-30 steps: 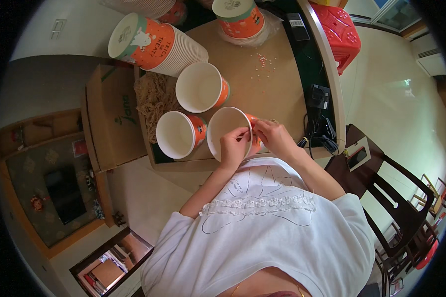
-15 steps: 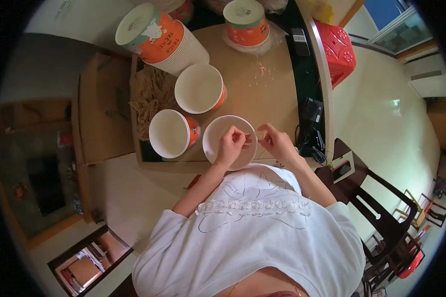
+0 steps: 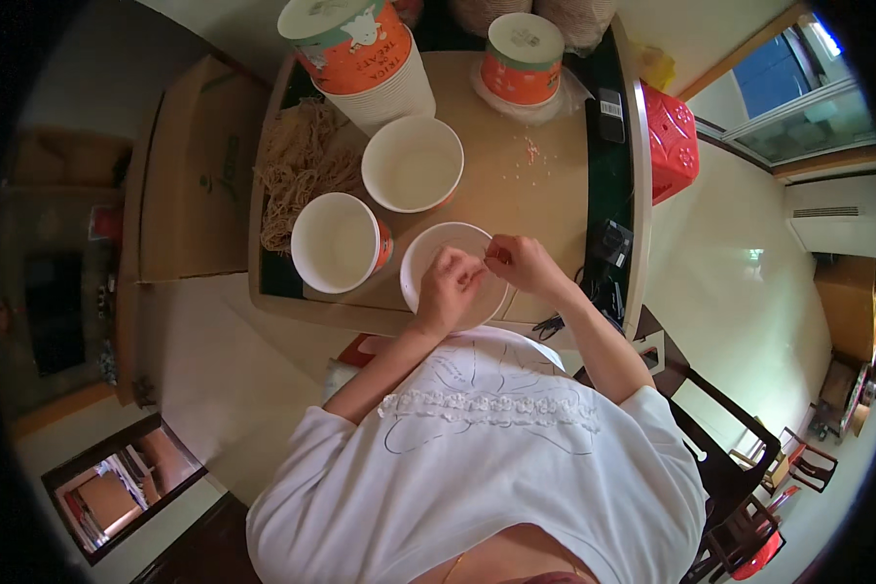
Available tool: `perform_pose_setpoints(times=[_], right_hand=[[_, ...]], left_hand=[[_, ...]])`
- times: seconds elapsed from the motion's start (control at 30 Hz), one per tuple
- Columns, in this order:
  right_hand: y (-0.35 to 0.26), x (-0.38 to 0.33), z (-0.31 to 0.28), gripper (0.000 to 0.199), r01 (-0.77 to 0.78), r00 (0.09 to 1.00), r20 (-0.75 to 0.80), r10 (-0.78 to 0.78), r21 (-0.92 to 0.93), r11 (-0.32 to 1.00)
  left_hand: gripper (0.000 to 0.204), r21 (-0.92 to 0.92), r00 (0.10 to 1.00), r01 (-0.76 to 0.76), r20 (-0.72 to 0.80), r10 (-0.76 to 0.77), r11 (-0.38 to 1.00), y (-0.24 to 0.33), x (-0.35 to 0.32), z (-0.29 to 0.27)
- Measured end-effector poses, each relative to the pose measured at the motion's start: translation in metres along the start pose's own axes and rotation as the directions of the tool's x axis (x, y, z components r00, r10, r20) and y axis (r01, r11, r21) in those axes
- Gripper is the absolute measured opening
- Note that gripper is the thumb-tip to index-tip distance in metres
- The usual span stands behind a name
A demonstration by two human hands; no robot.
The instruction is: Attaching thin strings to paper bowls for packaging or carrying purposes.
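Observation:
Over a white bowl (image 3: 421,251) at the table's near edge, my two hands meet with their fingertips close together. My left hand (image 3: 448,290) is pinched above the bowl's inside. At the bowl's right rim, my right hand (image 3: 528,265) is also pinched. Whatever lies between the fingers is too fine to name. To the left stands an open white paper tub (image 3: 335,243) with an orange outside. A second open paper tub (image 3: 413,164) is just behind it.
A tall stack of orange-and-white tubs (image 3: 380,78) leans at back left beside tangled tan string (image 3: 297,175). An upturned tub (image 3: 524,60) sits on clear plastic. Pink and white crumbs (image 3: 529,153), a black adapter (image 3: 613,240) and a red stool (image 3: 670,144) are on the right.
My right hand has moved left, so its fingertips now come close to my left hand's. The view has shifted, making the table items appear displaced.

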State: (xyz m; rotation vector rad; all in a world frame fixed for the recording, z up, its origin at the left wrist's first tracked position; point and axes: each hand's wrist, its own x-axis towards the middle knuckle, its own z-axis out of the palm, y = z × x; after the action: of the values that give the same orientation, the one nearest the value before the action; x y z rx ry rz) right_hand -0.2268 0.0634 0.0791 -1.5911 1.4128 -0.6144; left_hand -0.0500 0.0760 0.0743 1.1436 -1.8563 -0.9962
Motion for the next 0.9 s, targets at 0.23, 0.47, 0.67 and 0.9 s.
perform_pose_setpoints(times=[0.23, 0.47, 0.67, 0.9], right_hand=[[-0.013, 0.01, -0.007, 0.017, -0.063, 0.973, 0.215, 0.087, -0.12, 0.991], [-0.036, -0.031, -0.022, 0.03, -0.13, 0.974, 0.171, 0.147, -0.105, 0.986], [-0.046, -0.048, -0.007, 0.015, 0.105, 0.981, 0.189, -0.047, -0.307, 0.946], [-0.027, 0.009, -0.006, 0.01, 0.295, 0.906, 0.021, -0.424, -0.748, 0.594]], left_hand=[[0.02, 0.437, 0.902, -0.422, 0.289, 0.32, 0.794, 0.001, -0.008, 0.006], [0.014, -0.087, 0.975, 0.207, 0.104, -0.198, 0.975, -0.022, -0.028, 0.006], [0.026, -0.499, 0.574, 0.819, 0.728, -0.375, 0.284, -0.062, -0.016, 0.015], [0.018, -0.504, 0.512, 0.847, 0.692, -0.509, 0.167, -0.048, -0.007, 0.02]])
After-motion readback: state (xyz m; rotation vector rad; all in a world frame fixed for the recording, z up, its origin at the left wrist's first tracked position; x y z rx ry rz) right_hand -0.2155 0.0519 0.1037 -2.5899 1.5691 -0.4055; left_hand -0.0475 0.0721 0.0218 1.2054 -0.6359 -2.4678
